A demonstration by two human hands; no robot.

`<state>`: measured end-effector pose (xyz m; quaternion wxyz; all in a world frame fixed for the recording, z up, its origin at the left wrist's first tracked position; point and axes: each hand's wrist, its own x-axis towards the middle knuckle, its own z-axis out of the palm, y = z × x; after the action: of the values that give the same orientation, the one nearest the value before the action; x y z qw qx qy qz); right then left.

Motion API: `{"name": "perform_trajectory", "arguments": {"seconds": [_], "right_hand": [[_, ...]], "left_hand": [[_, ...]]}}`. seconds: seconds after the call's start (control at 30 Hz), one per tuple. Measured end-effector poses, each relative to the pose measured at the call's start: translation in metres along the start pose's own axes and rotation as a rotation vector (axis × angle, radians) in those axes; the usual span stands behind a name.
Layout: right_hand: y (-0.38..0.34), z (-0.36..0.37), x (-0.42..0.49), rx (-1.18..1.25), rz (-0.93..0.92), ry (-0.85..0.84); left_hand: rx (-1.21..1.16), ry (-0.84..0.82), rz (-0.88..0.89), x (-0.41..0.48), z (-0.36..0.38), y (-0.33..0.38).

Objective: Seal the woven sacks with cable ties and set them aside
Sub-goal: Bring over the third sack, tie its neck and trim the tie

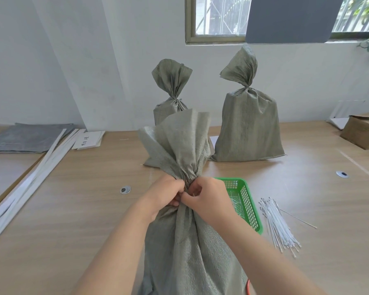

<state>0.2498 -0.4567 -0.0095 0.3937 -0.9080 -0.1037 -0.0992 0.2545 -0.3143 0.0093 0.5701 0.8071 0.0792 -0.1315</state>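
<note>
Sack (190, 252), woven, upright on table (73, 209): my left grip (164, 196) and right grip (209, 201) curl tight round its gathered neck. Tied sack (170, 81) at 12 o'clock, second tied sack (249, 128) at 1; cable ties (279, 226) at 3.

A packing workroom is suggested by a pale wooden worktable (73, 220) and white plastic cable ties (279, 224) at four o'clock.

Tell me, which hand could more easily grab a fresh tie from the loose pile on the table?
The right hand, probably. The ties lie on its side, just past the green basket. The left hand would have to cross the sack both hands grip at the neck.
</note>
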Motion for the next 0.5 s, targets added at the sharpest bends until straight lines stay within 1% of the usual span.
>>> {"name": "perform_trajectory", "arguments": {"seconds": [0.13, 0.2, 0.27, 0.37, 0.5], "right_hand": [[0.001, 0.001, 0.001, 0.032, 0.041, -0.021], [0.002, 0.001, 0.001, 0.03, 0.05, -0.025], [0.004, 0.001, 0.001, 0.035, 0.071, -0.027], [0.007, 0.0, 0.003, 0.056, 0.118, -0.026], [0.008, -0.003, 0.005, 0.133, 0.188, -0.029]], "left_hand": [[0.109, -0.075, 0.053, 0.002, -0.006, -0.009], [0.185, -0.046, 0.088, 0.005, -0.01, -0.015], [0.276, 0.005, 0.163, 0.006, -0.014, -0.018], [0.504, 0.106, 0.379, 0.002, -0.018, -0.021], [0.778, 0.402, 0.745, -0.002, -0.008, -0.038]]}}
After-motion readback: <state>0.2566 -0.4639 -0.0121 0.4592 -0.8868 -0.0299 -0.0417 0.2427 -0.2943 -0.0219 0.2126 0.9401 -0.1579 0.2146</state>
